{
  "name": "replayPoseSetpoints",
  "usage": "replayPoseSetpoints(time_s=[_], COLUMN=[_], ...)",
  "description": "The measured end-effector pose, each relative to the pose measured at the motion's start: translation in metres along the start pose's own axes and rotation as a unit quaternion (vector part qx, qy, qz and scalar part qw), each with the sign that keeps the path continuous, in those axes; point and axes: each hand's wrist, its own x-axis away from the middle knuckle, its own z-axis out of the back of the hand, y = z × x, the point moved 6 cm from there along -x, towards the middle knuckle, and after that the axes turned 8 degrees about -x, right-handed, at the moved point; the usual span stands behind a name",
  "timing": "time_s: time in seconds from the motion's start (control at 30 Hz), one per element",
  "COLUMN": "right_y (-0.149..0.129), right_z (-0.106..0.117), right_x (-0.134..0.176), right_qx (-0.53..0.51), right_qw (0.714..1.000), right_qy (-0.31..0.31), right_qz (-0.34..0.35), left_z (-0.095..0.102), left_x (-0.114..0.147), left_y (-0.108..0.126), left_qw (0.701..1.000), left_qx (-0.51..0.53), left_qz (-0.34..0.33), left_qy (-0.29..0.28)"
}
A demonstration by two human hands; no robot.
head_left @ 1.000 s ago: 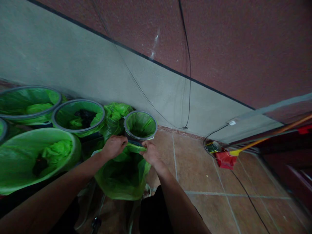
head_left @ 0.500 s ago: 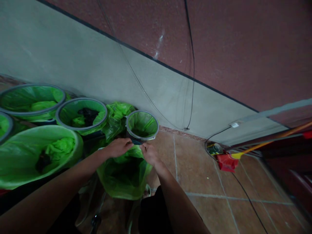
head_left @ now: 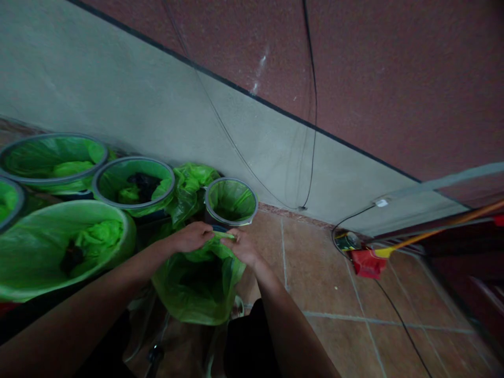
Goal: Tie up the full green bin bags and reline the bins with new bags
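Observation:
A green plastic bin bag (head_left: 197, 307) hangs wide-mouthed between my forearms, its inside dark. At its far edge my left hand (head_left: 193, 236) pinches the rim from the left. My right hand (head_left: 241, 244) grips the same rim a short way to the right, fingers closed on the film. Just beyond my hands stands a small round bin (head_left: 252, 216) with a grey rim and a green liner. A dark blue edge shows beneath my fingertips; what it belongs to is mostly hidden.
Several larger green-lined bins stand at left, including a grey-rimmed bin (head_left: 173, 184) and a wide bin (head_left: 129, 231). Crumpled green bags (head_left: 192, 181) lie against the wall (head_left: 137, 100). At right are a red dustpan (head_left: 368, 263), a yellow-orange handle (head_left: 433, 230) and a black cable (head_left: 401, 320).
My two hands have come slightly closer along the bag's rim, and more gathered green film shows between them. The bag's near side has shifted a little left.

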Motion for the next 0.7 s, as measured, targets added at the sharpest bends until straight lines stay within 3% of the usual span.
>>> replayPoseSetpoints(time_s=[0.1,0.23,0.43,0.6,0.7], right_y=[0.007,0.005,0.015,0.04,0.055], right_z=[-0.002,0.003,0.004,0.018,0.022], right_x=[0.0,-0.002,-0.004,-0.005,-0.004], right_qx=[-0.04,-0.065,-0.001,0.08,0.08], right_qw=[0.999,0.997,0.999,0.99,0.984], right_qy=[-0.007,0.027,0.011,0.069,0.111], right_qz=[-0.019,-0.007,-0.032,-0.09,-0.111], left_z=[0.0,0.007,0.011,0.009,0.003], left_x=[0.0,0.003,0.003,0.002,-0.001], left_y=[-0.002,-0.001,-0.011,-0.036,-0.045], left_qw=[1.0,1.0,0.994,0.981,0.984], left_qx=[0.004,-0.014,-0.091,-0.141,-0.106], left_qz=[-0.003,-0.003,0.047,0.12,0.126], left_qy=[-0.014,0.006,0.035,0.061,0.065])
